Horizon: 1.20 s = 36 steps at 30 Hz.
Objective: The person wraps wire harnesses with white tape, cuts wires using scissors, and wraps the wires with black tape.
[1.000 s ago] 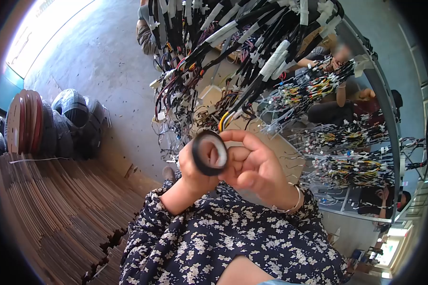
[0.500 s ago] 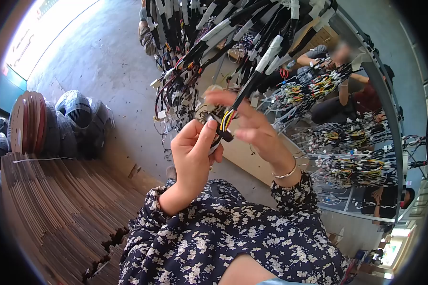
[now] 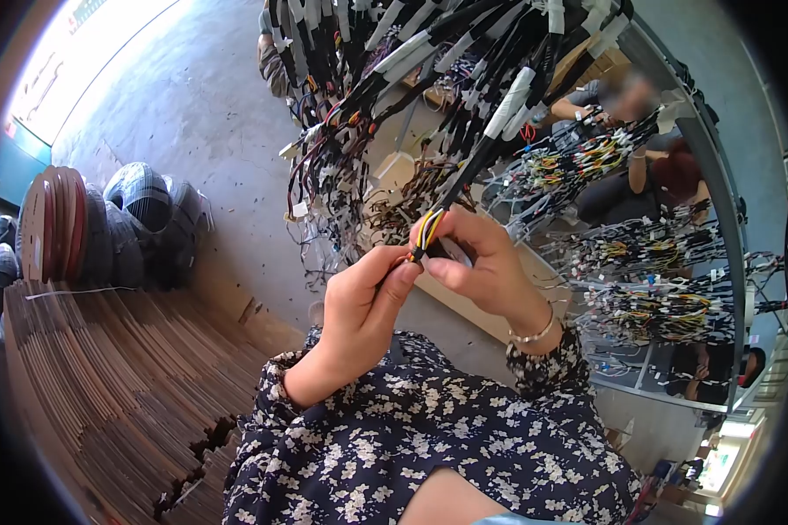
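A wire harness (image 3: 428, 231) hangs down toward me, its yellow, white and black wires coming out of a black sleeve. My left hand (image 3: 359, 302) is closed, pinching the lower end of these wires between thumb and fingers. A dark band (image 3: 418, 255) wraps the wires just above the left thumb tip. Curled around the same wires from the other side is my right hand (image 3: 490, 267), index finger against them and thumb close below. Something greyish and shiny shows between the right thumb and fingers, mostly hidden.
Many taped harnesses (image 3: 508, 105) hang from above in front of me. A metal rack (image 3: 737, 289) with more harnesses stands right, people (image 3: 626, 96) beyond it. On the left are stacked cardboard sheets (image 3: 114, 376), reels (image 3: 52, 223) and black coils (image 3: 140, 199). A board (image 3: 464, 302) lies below my hands.
My right hand, spread and blurred before, has come down and closed at the wires. My left hand keeps its pinch, slightly lower and further right. The black piece by its thumb is now mostly hidden.
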Each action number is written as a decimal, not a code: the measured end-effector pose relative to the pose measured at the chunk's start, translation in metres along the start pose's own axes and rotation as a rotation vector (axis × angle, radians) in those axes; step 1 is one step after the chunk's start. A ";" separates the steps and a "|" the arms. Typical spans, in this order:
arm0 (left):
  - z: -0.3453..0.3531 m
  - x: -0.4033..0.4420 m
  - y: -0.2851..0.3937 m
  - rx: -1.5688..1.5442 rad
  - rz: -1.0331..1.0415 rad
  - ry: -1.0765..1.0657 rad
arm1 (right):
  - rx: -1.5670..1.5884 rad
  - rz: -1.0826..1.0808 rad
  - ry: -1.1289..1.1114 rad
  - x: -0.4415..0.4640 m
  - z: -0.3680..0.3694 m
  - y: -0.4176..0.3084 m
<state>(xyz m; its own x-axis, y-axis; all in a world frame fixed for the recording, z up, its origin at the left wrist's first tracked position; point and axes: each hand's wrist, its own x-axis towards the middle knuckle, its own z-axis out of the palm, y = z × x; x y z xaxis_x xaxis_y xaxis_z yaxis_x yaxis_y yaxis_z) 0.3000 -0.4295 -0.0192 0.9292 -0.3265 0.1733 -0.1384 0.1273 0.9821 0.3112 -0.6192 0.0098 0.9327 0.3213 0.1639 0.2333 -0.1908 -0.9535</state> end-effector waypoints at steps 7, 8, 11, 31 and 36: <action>0.006 0.010 -0.007 0.472 0.493 0.193 | 0.059 0.059 0.157 -0.016 0.015 -0.010; 0.006 0.010 -0.006 0.490 0.518 0.203 | 0.054 0.086 0.155 -0.017 0.015 -0.014; 0.007 0.012 -0.009 0.520 0.539 0.211 | 0.009 0.154 0.164 -0.020 0.012 -0.026; 0.001 0.027 0.010 -0.413 -0.423 0.035 | -0.200 -0.208 0.278 0.004 -0.002 -0.003; -0.005 0.027 -0.007 -0.540 -0.448 -0.158 | 0.154 0.131 0.034 -0.003 0.010 -0.005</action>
<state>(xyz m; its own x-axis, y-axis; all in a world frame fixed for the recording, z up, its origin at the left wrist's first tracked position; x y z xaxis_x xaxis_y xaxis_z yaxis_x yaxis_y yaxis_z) 0.3274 -0.4342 -0.0221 0.7904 -0.5824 -0.1897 0.4716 0.3810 0.7953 0.3045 -0.6096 0.0120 0.9615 0.2714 0.0423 0.0673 -0.0838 -0.9942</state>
